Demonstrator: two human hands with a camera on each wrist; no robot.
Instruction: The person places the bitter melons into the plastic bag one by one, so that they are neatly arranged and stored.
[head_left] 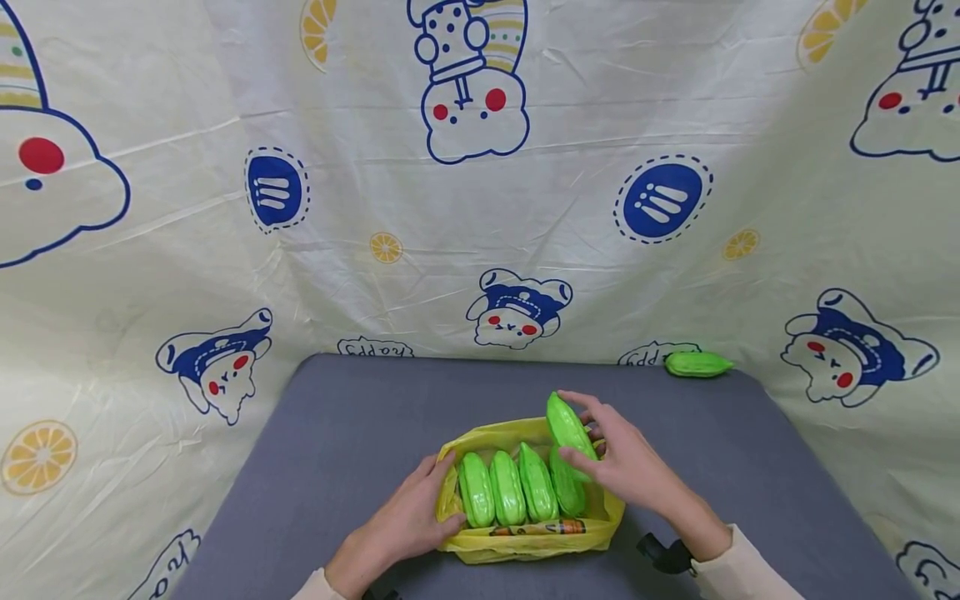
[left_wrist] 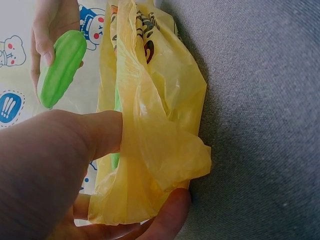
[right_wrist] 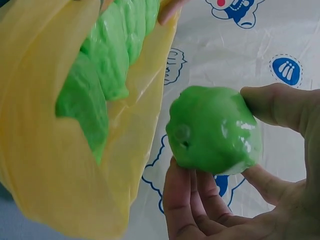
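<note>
My right hand [head_left: 630, 462] holds a glossy, ridged green bitter melon [head_left: 567, 423] between thumb and fingers, above the right end of a yellow plastic bag [head_left: 532, 547]. In the right wrist view the held bitter melon [right_wrist: 212, 132] appears end-on and apart from the bag. The bag stands with its mouth wide, and several like bitter melons [head_left: 507, 487] lie side by side in it. My left hand [head_left: 408, 517] grips the bag's left end. In the left wrist view, its thumb [left_wrist: 102, 132] reaches inside the rim while the fingers stay outside.
Another bitter melon [head_left: 697, 364] lies at the far right corner of the grey table [head_left: 360, 417]. A white cloth [head_left: 570, 217] printed with cartoon figures hangs behind and at both sides of the table. A black strap device [head_left: 663, 552] sits by my right wrist.
</note>
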